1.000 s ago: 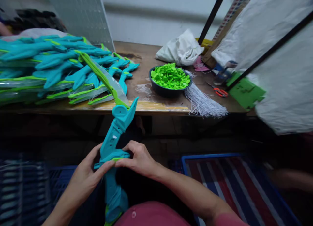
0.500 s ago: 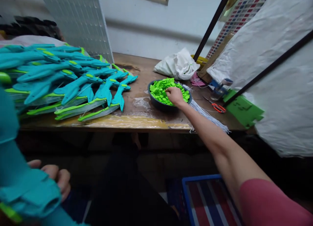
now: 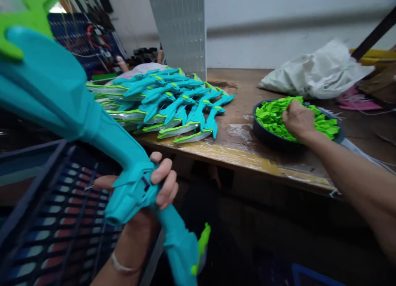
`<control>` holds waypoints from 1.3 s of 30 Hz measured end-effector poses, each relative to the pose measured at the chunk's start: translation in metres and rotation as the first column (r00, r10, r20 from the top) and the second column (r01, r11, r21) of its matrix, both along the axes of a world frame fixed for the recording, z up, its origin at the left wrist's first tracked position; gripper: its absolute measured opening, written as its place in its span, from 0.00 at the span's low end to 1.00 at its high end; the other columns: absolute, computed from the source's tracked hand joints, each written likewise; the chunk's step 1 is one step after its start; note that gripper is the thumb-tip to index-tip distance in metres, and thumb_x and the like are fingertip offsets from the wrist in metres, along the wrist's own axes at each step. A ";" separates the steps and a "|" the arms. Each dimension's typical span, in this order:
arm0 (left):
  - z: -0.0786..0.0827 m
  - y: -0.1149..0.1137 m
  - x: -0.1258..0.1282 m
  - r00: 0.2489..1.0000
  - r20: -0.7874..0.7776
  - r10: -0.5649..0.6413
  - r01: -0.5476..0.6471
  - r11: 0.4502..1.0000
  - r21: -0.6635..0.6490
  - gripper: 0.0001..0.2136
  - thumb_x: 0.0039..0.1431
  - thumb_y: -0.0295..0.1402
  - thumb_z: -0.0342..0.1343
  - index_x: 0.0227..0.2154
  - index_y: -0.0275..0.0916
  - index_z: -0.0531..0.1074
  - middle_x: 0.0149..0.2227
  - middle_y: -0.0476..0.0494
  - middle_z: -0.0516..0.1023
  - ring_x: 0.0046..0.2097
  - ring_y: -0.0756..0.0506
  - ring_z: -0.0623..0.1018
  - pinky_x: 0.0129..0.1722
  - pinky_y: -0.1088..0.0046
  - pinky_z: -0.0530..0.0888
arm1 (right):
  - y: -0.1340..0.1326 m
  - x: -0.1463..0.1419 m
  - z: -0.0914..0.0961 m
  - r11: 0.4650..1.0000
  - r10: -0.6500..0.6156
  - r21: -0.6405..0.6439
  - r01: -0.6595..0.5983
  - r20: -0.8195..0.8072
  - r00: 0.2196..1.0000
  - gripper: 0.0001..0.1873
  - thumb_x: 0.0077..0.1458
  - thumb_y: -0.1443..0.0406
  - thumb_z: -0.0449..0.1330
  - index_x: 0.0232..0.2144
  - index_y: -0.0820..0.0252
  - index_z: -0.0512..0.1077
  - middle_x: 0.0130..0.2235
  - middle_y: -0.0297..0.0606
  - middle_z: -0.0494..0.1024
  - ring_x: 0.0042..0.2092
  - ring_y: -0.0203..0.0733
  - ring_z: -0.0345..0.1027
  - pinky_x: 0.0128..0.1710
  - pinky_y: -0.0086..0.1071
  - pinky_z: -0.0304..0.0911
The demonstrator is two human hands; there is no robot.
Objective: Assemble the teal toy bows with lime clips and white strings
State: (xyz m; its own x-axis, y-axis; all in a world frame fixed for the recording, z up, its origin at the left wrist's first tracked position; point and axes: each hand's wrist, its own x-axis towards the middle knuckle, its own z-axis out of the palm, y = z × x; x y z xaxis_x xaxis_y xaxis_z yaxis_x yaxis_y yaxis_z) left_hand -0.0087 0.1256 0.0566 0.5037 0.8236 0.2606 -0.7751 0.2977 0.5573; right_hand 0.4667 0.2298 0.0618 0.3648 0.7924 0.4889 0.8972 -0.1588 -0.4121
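My left hand [image 3: 153,189] is wrapped round the middle of a large teal plastic toy sword [image 3: 77,112] with green trim, held up at the left, close to the camera. My right hand [image 3: 297,120] is reaching into a dark bowl [image 3: 262,134] full of small bright green plastic pieces [image 3: 321,123] on the wooden table [image 3: 238,147]. Its fingers are curled down among the pieces, and what they hold is hidden.
A stack of several teal and green toy swords [image 3: 173,100] lies on the table's left part. A crumpled white bag [image 3: 312,73] sits behind the bowl. A dark blue crate [image 3: 46,207] stands at the lower left. A white perforated panel [image 3: 182,28] leans at the back.
One second ago both hands held the sword in my lap. The right hand then reached into the green-piece bowl. The view has turned left and the sword is raised higher.
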 end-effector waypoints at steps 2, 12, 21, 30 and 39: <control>0.002 -0.017 0.013 0.999 -0.015 0.052 -0.051 0.998 0.046 0.37 0.38 0.61 0.73 0.44 0.37 0.76 0.28 0.51 0.68 0.24 0.49 0.68 0.26 0.70 0.73 | -0.015 -0.018 0.009 0.993 0.078 0.091 -0.075 -0.029 0.997 0.08 0.60 0.68 0.58 0.28 0.56 0.68 0.24 0.38 0.67 0.31 0.48 0.67 0.37 0.40 0.62; -0.067 -0.112 0.013 0.906 -0.290 0.309 -0.273 0.949 0.158 0.27 0.52 0.41 0.67 0.53 0.42 0.67 0.43 0.44 0.65 0.45 0.43 0.70 0.64 0.47 0.65 | -0.206 -0.227 -0.026 0.753 0.652 0.248 -0.610 -0.410 0.638 0.02 0.61 0.67 0.66 0.38 0.59 0.78 0.35 0.34 0.81 0.34 0.37 0.75 0.36 0.29 0.69; -0.088 -0.151 0.008 0.852 -0.377 0.364 -0.321 0.931 0.174 0.20 0.52 0.35 0.66 0.48 0.40 0.69 0.48 0.40 0.65 0.53 0.40 0.69 0.67 0.48 0.62 | -0.276 -0.302 -0.066 0.697 0.672 0.349 -0.626 -0.624 0.399 0.10 0.65 0.73 0.60 0.44 0.58 0.78 0.43 0.39 0.79 0.46 0.38 0.75 0.46 0.33 0.73; -0.098 -0.157 0.015 0.879 -0.319 0.354 -0.333 0.935 0.118 0.19 0.52 0.33 0.68 0.45 0.41 0.68 0.47 0.43 0.62 0.52 0.43 0.69 0.71 0.46 0.53 | -0.304 -0.315 -0.071 0.635 0.770 0.316 -0.705 -0.181 0.612 0.12 0.63 0.78 0.61 0.49 0.74 0.75 0.45 0.51 0.78 0.46 0.44 0.74 0.44 0.35 0.76; -0.097 -0.154 0.008 0.877 -0.314 0.363 -0.340 0.932 0.128 0.21 0.51 0.36 0.71 0.45 0.42 0.68 0.47 0.44 0.62 0.52 0.44 0.69 0.72 0.53 0.55 | -0.305 -0.323 -0.068 0.601 0.794 0.304 -0.739 -0.120 0.596 0.14 0.63 0.79 0.57 0.51 0.80 0.73 0.45 0.56 0.77 0.47 0.50 0.73 0.44 0.43 0.77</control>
